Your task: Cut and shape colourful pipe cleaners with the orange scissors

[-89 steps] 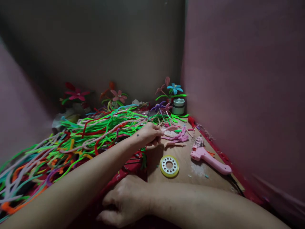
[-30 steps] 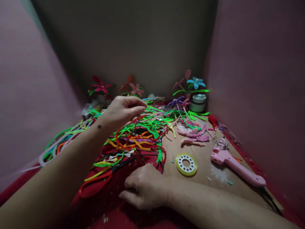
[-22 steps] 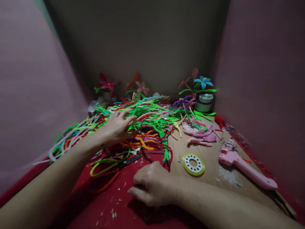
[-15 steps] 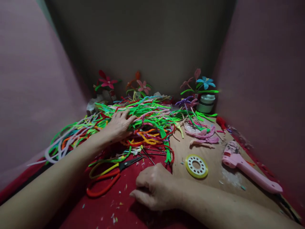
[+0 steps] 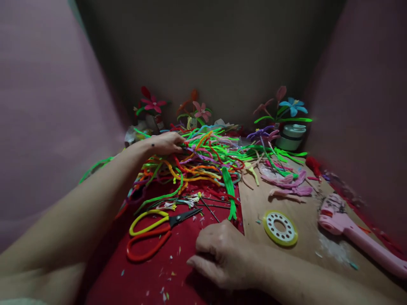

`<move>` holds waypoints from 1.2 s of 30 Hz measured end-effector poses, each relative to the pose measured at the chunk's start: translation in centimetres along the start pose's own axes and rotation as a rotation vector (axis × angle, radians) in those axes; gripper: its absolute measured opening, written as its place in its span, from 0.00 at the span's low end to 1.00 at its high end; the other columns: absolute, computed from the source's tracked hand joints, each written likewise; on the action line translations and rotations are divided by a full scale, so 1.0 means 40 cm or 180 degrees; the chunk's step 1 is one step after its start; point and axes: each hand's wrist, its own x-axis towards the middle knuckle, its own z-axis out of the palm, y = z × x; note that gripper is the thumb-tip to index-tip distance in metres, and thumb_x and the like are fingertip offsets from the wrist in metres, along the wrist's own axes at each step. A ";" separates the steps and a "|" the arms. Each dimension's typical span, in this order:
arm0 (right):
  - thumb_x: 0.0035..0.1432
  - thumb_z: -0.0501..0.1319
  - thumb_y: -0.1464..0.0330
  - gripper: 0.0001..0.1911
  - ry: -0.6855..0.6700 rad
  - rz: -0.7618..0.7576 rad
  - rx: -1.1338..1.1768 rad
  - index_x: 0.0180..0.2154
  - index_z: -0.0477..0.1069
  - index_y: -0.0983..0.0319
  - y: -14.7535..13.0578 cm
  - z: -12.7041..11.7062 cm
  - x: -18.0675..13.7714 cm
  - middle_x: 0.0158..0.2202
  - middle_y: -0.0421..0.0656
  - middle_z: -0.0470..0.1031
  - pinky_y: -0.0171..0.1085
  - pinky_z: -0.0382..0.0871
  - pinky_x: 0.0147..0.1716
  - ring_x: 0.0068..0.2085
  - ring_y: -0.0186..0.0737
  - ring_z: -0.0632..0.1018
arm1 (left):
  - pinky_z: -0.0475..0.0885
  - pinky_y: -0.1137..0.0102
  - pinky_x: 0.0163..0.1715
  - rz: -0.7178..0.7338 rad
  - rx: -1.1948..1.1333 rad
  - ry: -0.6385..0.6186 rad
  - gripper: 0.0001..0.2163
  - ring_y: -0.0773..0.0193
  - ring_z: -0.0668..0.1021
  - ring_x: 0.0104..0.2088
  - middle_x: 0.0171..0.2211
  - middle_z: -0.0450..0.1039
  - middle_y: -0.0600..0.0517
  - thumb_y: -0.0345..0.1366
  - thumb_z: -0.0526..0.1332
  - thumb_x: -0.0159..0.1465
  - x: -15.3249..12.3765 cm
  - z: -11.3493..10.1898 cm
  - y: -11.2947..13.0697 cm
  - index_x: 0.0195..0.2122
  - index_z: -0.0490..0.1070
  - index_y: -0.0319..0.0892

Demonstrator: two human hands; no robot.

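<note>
My left hand (image 5: 165, 144) reaches far into a heap of coloured pipe cleaners (image 5: 206, 159), mostly green, orange and red; its fingers are pinched together among the strands. My right hand (image 5: 224, 254) rests on the red cloth (image 5: 178, 271) near me, fingers curled under, and what it holds, if anything, is hidden. Scissors with one yellow and one orange handle (image 5: 152, 231) lie on the cloth between my arms. A thick green pipe cleaner (image 5: 229, 188) lies at the heap's near edge.
A wooden board (image 5: 302, 212) carries a yellow tape ring (image 5: 280, 222), a pink glue gun (image 5: 352, 231) and pink petal pieces (image 5: 288, 182). Finished pipe-cleaner flowers (image 5: 291, 106) and a small round jar (image 5: 293, 136) stand by the back wall. Pink walls close in on both sides.
My left hand has moved from the heap's near left side farther back into it, closing on strands. The heap has shifted, uncovering the scissors fully. My right hand stays put.
</note>
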 end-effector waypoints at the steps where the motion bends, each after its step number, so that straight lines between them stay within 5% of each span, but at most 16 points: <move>1: 0.55 0.57 0.65 0.14 -0.0017 0.0023 0.0004 0.19 0.62 0.63 0.000 0.000 0.000 0.20 0.38 0.70 0.33 0.49 0.21 0.23 0.30 0.67 | 0.56 0.77 0.22 0.0026 -0.0014 -0.0072 0.13 0.70 0.64 0.21 0.19 0.66 0.57 0.43 0.59 0.51 0.007 -0.001 -0.006 0.32 0.75 0.41; 7: 0.55 0.56 0.64 0.15 0.0022 0.0028 0.0118 0.19 0.60 0.63 0.004 0.008 -0.005 0.19 0.38 0.68 0.33 0.49 0.21 0.23 0.29 0.66 | 0.57 0.77 0.20 0.0023 -0.0421 -0.0383 0.14 0.72 0.62 0.20 0.19 0.64 0.58 0.42 0.60 0.51 0.033 0.001 -0.025 0.33 0.74 0.39; 26: 0.55 0.56 0.65 0.14 0.0119 0.0024 0.0116 0.20 0.60 0.63 0.009 0.017 -0.006 0.20 0.38 0.70 0.34 0.48 0.22 0.24 0.29 0.66 | 0.58 0.76 0.19 -0.0192 -0.0597 -0.0134 0.10 0.72 0.63 0.19 0.18 0.66 0.58 0.39 0.63 0.48 0.065 0.030 -0.070 0.29 0.75 0.40; 36: 0.54 0.57 0.65 0.14 0.0048 0.0080 0.0146 0.20 0.59 0.63 0.006 0.011 -0.006 0.20 0.37 0.69 0.33 0.48 0.22 0.24 0.29 0.66 | 0.57 0.75 0.20 -0.0208 -0.0843 -0.0240 0.18 0.71 0.64 0.20 0.21 0.66 0.58 0.47 0.61 0.50 0.048 0.030 -0.072 0.38 0.74 0.42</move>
